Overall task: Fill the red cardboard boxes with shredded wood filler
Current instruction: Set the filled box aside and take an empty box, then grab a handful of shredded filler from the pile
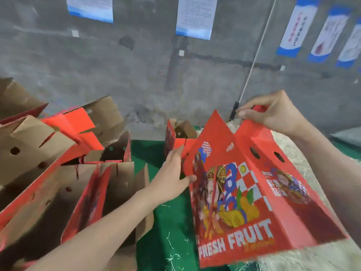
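wood filler point(293, 149) mostly hidden behind red box point(244, 192). wall posters point(193, 16) too blurred to read. open boxes point(29, 173) at left cut by frame edge.

Single view, head-worn, wide-angle. Looks forward and down from wearer's own height, slightly tilted. Very close: forearms enter from bottom edge, left hand point(172, 173) and right hand point(273, 112) mid-frame, both on red box point(244, 192). Grey wall point(136, 75) fills upper half, green mat point(172, 222) low centre. Edges bowed, blurred.
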